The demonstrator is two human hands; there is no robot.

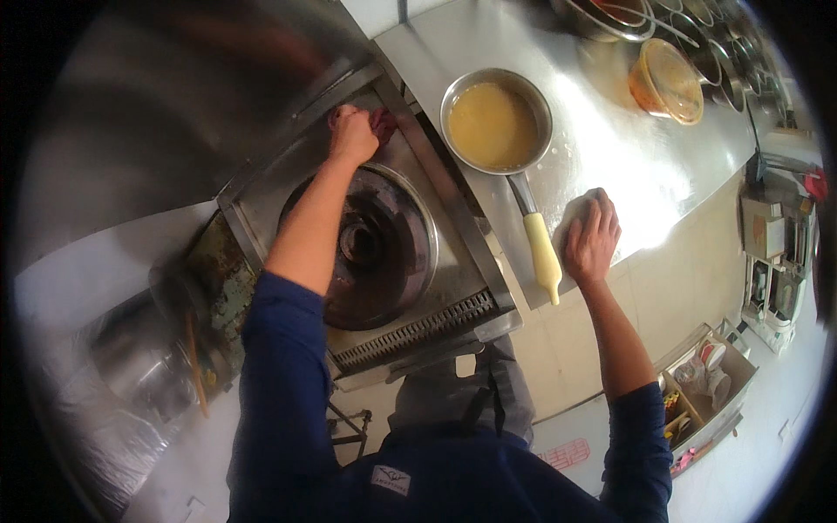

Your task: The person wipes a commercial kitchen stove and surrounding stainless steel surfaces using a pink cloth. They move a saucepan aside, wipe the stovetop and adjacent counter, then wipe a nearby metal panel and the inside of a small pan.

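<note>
My left hand [353, 136] grips a dark red cloth [384, 125] and presses it on the steel top at the back of the wok stove [409, 163]. Below that arm lies the round, browned burner well [392, 261], partly hidden by my forearm. On the steel counter [458, 39], my right hand [594, 238] rests with its palm down and its fingers nearly together, holding nothing that I can see. Just left of it is a saucepan [451, 124] with a pale yellow handle grip [543, 252]. Cloudy yellow liquid [494, 124] fills much of the pan.
A lidded plastic tub [670, 82] stands farther back on the counter, beside several metal bowls [726, 85]. Along the stove's front runs a slotted grate [418, 330]. An open drawer box [719, 399] sits at lower right, and a steel pot [140, 366] at lower left.
</note>
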